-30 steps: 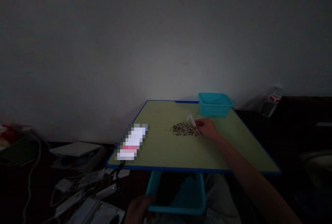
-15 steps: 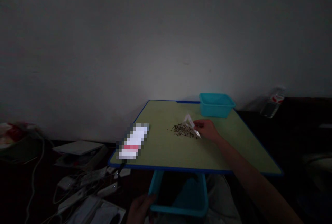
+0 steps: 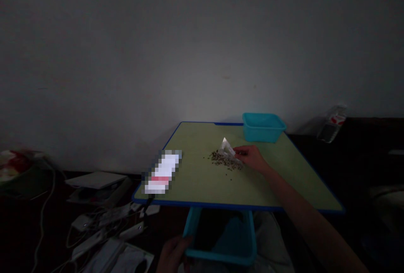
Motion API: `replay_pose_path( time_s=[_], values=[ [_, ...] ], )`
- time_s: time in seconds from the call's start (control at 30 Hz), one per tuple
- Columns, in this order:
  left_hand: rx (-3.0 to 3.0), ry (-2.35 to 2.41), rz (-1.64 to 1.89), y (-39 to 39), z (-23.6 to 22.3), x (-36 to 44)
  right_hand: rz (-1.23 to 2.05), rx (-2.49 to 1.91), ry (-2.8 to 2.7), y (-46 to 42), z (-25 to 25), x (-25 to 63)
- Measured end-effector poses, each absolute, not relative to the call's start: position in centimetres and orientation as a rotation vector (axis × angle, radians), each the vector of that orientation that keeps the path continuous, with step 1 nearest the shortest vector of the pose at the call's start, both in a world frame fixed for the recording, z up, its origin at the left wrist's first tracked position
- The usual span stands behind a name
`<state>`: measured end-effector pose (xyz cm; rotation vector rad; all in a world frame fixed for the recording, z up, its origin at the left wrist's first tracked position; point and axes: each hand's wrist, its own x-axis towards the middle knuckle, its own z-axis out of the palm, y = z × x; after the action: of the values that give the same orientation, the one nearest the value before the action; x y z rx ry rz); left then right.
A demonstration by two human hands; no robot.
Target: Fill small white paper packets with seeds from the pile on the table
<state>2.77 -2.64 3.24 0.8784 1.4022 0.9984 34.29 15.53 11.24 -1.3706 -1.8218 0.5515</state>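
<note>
My right hand (image 3: 253, 158) reaches across a green table (image 3: 202, 184) with a blue edge and pinches a small white card (image 3: 226, 148) that stands on edge against a pile of small dark seeds (image 3: 224, 160). A few seeds lie scattered just in front of the pile. My left hand (image 3: 173, 255) is low under the table's near edge, fingers wrapped on the rim of a teal bin (image 3: 221, 239) held below the edge.
A second teal tub (image 3: 263, 127) sits at the table's far right corner. A blurred-out flat object (image 3: 162, 172) lies at the table's left edge. Cables and white devices (image 3: 97, 226) clutter the floor at left. A plastic bottle (image 3: 331, 124) leans at right.
The white card in my right hand has tilted up and shifted slightly left into the seed pile; a few seeds have spread toward the near edge. My left hand stays on the bin.
</note>
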Motion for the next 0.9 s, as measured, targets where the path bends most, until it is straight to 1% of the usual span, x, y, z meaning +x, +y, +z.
replay_pose_path(
  time_s=[0.3,0.67,0.9],
  values=[
    [0.854,1.308,1.002,-2.3,0.5,2.1,0.694,-1.273,-1.906,15.2,11.2,33.8],
    [0.855,1.325,0.971,-2.5,2.3,2.6,0.697,-1.349,-1.94,14.9,11.8,33.7],
    [0.889,1.354,0.97,-2.5,2.3,2.6,0.825,-1.314,-1.919,14.5,12.1,33.5]
  ],
)
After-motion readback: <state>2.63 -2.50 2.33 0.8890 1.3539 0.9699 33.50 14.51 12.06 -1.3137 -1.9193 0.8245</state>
